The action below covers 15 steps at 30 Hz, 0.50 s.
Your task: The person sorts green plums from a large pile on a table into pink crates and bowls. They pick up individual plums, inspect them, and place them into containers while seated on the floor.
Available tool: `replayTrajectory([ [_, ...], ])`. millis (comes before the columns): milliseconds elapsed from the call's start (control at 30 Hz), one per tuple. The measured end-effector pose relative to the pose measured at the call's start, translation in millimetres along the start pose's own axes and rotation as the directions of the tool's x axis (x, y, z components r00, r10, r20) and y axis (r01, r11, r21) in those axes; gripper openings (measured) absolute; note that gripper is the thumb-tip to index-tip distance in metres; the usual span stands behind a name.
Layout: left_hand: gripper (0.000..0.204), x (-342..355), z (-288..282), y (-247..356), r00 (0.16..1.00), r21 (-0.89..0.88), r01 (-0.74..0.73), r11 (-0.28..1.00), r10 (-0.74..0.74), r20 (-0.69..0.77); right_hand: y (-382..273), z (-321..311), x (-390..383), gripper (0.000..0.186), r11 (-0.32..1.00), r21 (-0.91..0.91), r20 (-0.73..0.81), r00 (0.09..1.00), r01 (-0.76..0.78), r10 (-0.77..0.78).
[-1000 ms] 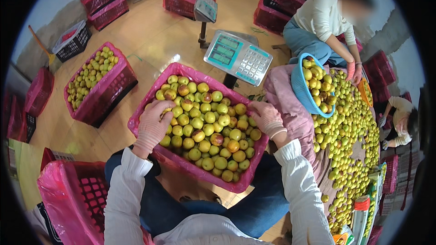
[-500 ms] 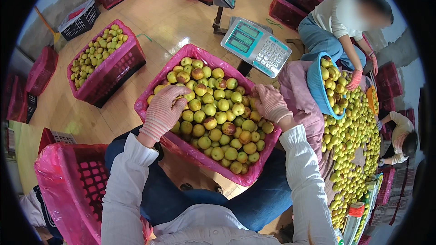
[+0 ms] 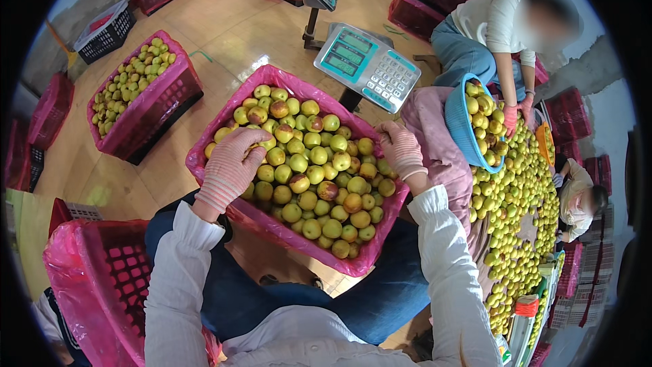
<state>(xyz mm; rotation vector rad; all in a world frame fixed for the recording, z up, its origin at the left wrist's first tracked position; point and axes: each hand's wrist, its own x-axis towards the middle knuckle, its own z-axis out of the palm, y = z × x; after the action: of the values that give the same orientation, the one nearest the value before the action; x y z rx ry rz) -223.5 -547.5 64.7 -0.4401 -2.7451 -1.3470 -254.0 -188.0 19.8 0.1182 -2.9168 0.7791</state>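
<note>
Co-worker's hands drew together right of the crate, probably heavy, best rim-held; left hand loosely open, right hand curled, grip unclear.

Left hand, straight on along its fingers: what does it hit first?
Probably the fruit just ahead of the left hand, inside the pink-lined crate. Depth is unclear; it might skim over the top.
</note>
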Motion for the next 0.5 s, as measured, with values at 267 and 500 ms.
replayTrajectory([
  [267, 0.021, 2.2, 3.6, 4.4, 0.997, 0.062, -0.074, 0.995, 0.075, -0.008, -51.9, 12.9, -25.7, 0.037, 0.942, -0.098, 0.281, 0.917, 0.322, -0.284],
  [500, 0.021, -4.2, 17.8, -5.6, 0.986, 0.193, -0.093, 0.977, 0.063, 0.157, -62.2, 23.9, -34.4, 0.032, 0.941, -0.118, 0.365, 0.896, 0.316, -0.255],
])
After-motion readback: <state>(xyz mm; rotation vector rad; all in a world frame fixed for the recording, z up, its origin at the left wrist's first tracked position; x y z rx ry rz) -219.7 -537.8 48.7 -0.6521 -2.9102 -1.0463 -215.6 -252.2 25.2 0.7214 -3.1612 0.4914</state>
